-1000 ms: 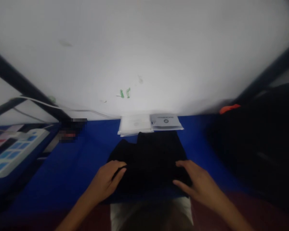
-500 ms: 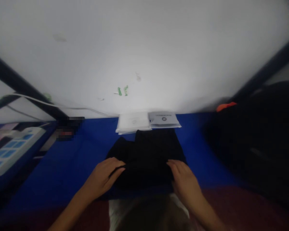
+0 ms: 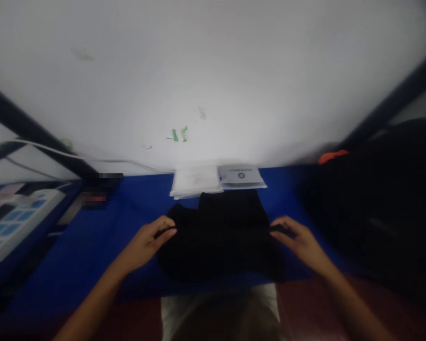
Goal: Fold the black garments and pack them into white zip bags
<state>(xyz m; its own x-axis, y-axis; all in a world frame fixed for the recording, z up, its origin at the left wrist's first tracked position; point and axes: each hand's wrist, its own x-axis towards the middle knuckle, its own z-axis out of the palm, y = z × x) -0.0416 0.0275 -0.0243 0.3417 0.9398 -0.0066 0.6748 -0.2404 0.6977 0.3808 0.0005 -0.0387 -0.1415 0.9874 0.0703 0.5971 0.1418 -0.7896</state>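
Observation:
A black garment (image 3: pixel 222 241) lies partly folded on the blue table cover in front of me; its exact kind does not show. My left hand (image 3: pixel 155 238) pinches its left edge between thumb and fingers. On the opposite side, my right hand (image 3: pixel 294 233) pinches the right edge the same way. The cloth stretches between both hands. Just beyond its far edge lie a stack of white plastic bags (image 3: pixel 196 181) and a printed translucent bag (image 3: pixel 242 177).
A white power strip (image 3: pixel 21 220) with blue sockets is at the left. A white cable (image 3: pixel 92 158) runs along the wall. A large dark heap (image 3: pixel 383 213) with an orange piece (image 3: pixel 332 157) stands at the right. The blue cover (image 3: pixel 102 246) ends near my lap.
My right hand has moved outward to the garment's right edge. My left hand has shifted slightly up and left. The near part of the garment now lies wider.

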